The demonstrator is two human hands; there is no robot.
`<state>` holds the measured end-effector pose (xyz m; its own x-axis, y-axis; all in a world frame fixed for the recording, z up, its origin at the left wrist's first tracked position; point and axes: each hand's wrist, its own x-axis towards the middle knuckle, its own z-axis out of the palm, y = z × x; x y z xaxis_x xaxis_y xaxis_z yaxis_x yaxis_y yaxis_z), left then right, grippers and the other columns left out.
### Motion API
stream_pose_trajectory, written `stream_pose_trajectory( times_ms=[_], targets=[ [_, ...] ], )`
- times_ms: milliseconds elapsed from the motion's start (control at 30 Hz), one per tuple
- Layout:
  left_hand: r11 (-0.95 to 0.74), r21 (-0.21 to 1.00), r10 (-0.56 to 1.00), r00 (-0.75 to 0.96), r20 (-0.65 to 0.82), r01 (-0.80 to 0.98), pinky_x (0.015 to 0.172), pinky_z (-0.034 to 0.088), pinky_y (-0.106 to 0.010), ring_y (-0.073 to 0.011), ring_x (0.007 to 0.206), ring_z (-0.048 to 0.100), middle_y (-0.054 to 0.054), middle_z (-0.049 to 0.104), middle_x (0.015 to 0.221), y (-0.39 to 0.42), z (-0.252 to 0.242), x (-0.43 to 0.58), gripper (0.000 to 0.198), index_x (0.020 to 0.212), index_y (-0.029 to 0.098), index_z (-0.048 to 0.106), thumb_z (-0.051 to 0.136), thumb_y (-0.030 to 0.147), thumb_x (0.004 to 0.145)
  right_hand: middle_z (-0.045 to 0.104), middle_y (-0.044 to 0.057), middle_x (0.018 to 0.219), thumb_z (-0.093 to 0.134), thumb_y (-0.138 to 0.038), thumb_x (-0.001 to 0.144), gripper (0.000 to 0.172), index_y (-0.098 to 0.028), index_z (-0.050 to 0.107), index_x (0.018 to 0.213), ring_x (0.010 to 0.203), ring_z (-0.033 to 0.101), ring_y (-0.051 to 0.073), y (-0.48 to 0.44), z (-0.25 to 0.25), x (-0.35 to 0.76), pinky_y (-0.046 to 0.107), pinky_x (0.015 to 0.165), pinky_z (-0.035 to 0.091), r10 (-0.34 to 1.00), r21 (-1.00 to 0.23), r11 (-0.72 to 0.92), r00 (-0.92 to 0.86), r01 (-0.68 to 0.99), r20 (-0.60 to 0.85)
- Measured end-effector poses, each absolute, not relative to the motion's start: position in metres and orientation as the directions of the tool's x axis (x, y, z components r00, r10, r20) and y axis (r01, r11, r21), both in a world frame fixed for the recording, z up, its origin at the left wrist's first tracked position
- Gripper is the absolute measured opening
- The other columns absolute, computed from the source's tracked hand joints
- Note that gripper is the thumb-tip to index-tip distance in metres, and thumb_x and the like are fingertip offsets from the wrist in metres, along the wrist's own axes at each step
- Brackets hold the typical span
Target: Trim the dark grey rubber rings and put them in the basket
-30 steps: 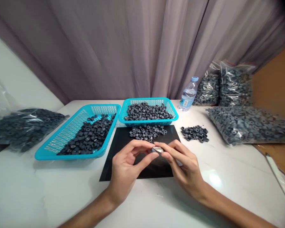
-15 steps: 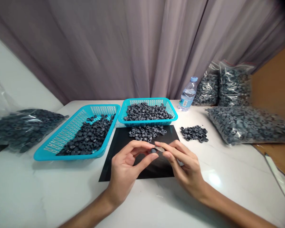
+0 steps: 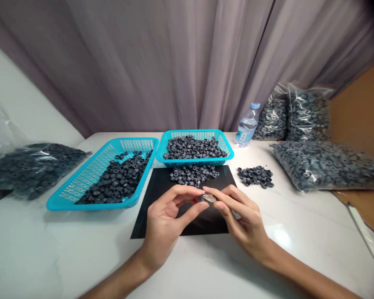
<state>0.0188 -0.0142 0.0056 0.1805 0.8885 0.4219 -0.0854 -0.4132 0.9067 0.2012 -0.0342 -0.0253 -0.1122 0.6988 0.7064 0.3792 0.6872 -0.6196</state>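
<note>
Over the black mat (image 3: 190, 226), my left hand (image 3: 168, 211) pinches a small dark grey ring-shaped part (image 3: 202, 199) between thumb and forefinger. My right hand (image 3: 241, 214) pinches a small flat, shiny, blade-like piece (image 3: 210, 198), its tip against the grey part. Fingertips hide most of both things, so the piece's exact kind is unclear. Just beyond my fingers lies a loose pile of grey ring parts (image 3: 193, 175) on the mat.
Two blue baskets, one left (image 3: 60, 202) and one behind the mat (image 3: 195, 160), hold grey parts. A smaller pile (image 3: 255, 176) lies right of the mat. A water bottle (image 3: 247, 126), several filled clear bags (image 3: 327, 166) and a white strip (image 3: 364, 234) stand or lie right; another bag (image 3: 46, 166) lies left.
The blade-like piece has turned slightly and now shows more of its flat face at the grey part. Both hands keep nearly the same place and grip.
</note>
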Motion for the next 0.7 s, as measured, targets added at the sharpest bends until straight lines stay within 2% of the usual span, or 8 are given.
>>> stream_pose_trajectory(
  times_ms=[700],
  targets=[
    [-0.383, 0.919, 0.894, 0.213, 0.394, -0.096, 0.087, 0.060, -0.017, -0.0117, 0.089, 0.073, 0.002, 0.077, 0.094, -0.0145, 0.0036, 0.0180, 0.021, 0.097, 0.026, 0.077, 0.080, 0.011, 0.082, 0.062, 0.005, 0.085, 0.054, -0.012, 0.100, 0.033, -0.020, 0.070, 0.128, 0.070, 0.057, 0.016, -0.0346, -0.0237, 0.2009, 0.029, 0.063, 0.048, 0.700, -0.633, 0.673, -0.055, 0.382, 0.712]
  ],
)
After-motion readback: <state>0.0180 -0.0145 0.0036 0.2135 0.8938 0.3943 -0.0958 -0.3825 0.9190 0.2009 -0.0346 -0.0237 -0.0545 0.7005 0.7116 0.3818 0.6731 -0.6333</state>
